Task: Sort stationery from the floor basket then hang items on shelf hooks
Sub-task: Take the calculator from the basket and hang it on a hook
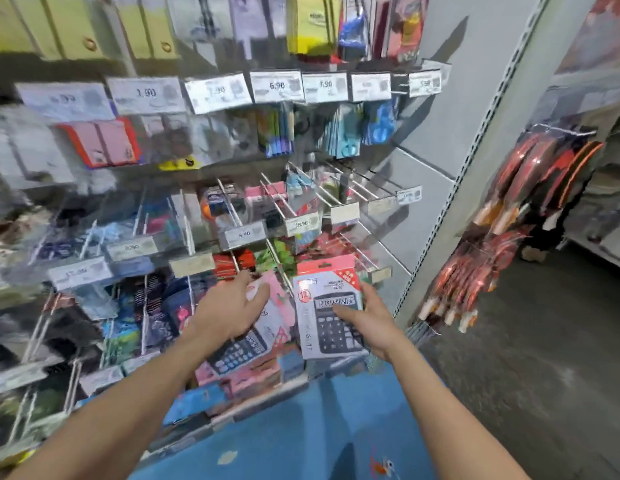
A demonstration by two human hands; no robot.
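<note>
Hanging was under way: the right hand [367,323] gripped a calculator pack [327,306], thumb across its front, not yet hung, below bare shelf hooks [350,187]. The left hand [229,310], fingers loosely spread, hovered over a hung pack [267,323].

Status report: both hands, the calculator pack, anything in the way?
Right hand grips calculator pack, not hung. Left hand open at hanging pink packs. Obstacles: blur, cannot tell.

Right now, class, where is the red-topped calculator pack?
Head view, low and right of centre: the right hand holds the calculator pack, just right of the pink pack under the left hand.
</note>
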